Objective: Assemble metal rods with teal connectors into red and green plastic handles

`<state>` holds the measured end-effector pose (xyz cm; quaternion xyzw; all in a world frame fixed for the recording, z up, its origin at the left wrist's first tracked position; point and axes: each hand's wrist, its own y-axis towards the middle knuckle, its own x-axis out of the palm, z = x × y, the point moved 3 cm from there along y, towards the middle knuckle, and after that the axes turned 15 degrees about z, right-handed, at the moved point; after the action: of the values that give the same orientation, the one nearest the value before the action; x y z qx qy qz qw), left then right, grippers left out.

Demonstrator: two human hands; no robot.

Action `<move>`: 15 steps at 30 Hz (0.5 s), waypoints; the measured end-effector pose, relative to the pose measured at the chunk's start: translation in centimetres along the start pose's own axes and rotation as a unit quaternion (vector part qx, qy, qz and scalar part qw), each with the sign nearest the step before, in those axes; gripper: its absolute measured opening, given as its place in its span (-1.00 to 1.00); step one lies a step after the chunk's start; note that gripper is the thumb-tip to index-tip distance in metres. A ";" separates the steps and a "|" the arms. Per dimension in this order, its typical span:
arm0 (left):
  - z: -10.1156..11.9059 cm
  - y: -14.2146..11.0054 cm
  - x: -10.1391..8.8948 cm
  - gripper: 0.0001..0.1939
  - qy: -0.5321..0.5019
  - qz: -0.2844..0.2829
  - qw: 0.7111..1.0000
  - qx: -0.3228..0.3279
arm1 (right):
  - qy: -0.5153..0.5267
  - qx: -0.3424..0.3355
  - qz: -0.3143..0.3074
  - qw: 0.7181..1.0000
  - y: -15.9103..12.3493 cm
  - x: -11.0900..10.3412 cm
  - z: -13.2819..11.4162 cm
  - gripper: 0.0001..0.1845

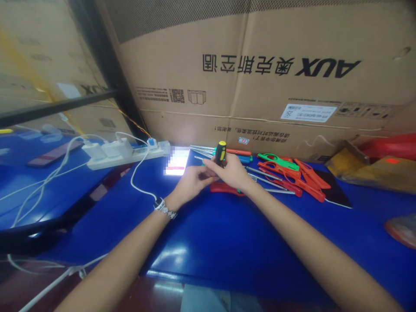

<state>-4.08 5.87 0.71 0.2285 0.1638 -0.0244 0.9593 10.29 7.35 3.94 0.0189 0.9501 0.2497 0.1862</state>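
The right hand (232,171) had its grip closed around a black and yellow screwdriver (221,152), pinching it with the handle pointing up over the blue desk (240,242). The shaft was hidden by the fingers. The left hand (193,182), with a watch (165,208) on its wrist, was just beside it, fingertips curled near the lower part of the screwdriver; whether its grip pinched anything could not be told.

Behind and to the right of the hands lay more screwdrivers (276,190), and beyond them orange plastic tools (310,188) and a green plastic tool (278,161). A phone (177,162) with a lit screen was just behind the left hand, near the end of a white power strip (139,154) with plugs in it. A large cardboard box (260,37) with upside-down print stood at the back.
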 end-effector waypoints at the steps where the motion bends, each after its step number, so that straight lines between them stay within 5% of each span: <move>1: 0.1 0.0 0.0 -0.88 0.013 -0.007 1.000 0.004 | 0.027 -0.001 -0.023 0.999 0.1 -0.4 -0.2 -0.72; 8: 0.5 0.0 -0.3 -0.78 0.071 -0.076 0.994 0.020 | 0.159 0.063 -0.173 0.970 0.3 -3.0 -1.3 -0.75; 15: 0.6 0.2 -0.9 -0.73 0.057 -0.019 0.998 -0.014 | 0.126 0.026 -0.057 0.990 0.2 -1.7 0.0 -0.76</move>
<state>-4.70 5.73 1.55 0.2126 0.2229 -0.0275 0.9510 11.90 7.34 4.61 -0.0622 0.9715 0.2146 0.0785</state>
